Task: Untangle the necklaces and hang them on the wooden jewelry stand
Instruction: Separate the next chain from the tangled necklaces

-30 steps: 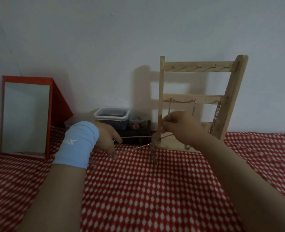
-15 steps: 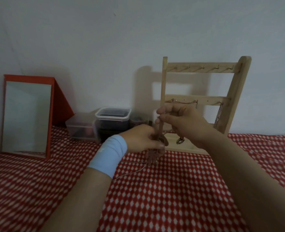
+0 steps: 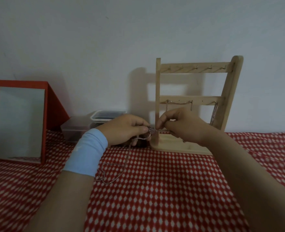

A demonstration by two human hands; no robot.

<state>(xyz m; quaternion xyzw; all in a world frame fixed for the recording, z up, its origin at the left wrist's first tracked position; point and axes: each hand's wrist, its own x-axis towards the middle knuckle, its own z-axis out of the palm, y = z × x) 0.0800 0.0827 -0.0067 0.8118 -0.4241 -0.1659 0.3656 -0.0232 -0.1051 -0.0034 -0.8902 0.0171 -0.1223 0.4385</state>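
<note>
A wooden jewelry stand (image 3: 195, 97) stands upright at the back of the red checked cloth (image 3: 155, 190). Two chains hang from its middle bar: one draped across (image 3: 179, 103), another at the right end (image 3: 213, 114). My left hand (image 3: 125, 129), with a light blue wristband, and my right hand (image 3: 180, 126) meet just in front of the stand's left post. Both pinch a tangled silver necklace (image 3: 148, 131) between fingertips. Its loose length trails down onto the cloth in a loop (image 3: 111, 173) beside my left wrist.
A red-framed mirror (image 3: 21, 123) leans against the wall at the left. Two lidded plastic boxes (image 3: 94, 121) sit behind my left hand, next to the stand. A pale wall rises close behind everything.
My hands have come together from a stretched-apart hold. The chain, earlier pulled taut between them, now bunches at my fingertips, and its slack has dropped onto the cloth.
</note>
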